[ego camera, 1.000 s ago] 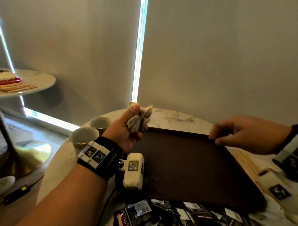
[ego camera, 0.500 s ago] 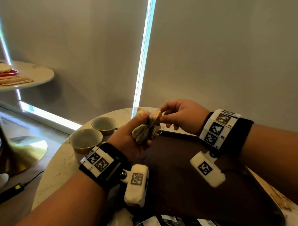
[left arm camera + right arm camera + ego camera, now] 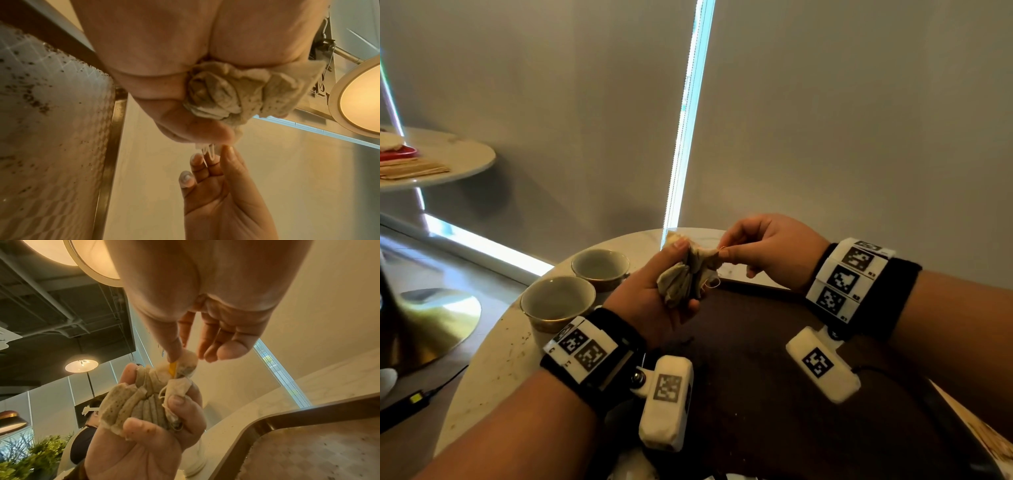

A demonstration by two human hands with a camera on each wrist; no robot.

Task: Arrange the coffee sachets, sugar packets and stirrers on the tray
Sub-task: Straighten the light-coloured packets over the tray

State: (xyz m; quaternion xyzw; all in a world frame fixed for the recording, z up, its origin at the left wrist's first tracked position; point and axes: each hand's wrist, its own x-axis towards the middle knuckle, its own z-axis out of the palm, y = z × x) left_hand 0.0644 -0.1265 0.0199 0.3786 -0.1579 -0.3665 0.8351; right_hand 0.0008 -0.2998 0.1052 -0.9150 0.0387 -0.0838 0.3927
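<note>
Above the tray (image 3: 774, 342), left hand (image 3: 654, 301) grips sachets (image 3: 681, 277); right hand (image 3: 767, 250) pinches 1.

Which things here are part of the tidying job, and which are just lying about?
In use:
- bunch of sachets, gripped by the left hand
- one sachet, pinched by the right hand
- brown tray

Lying about:
- two cups
- side table
- floor cable
</note>
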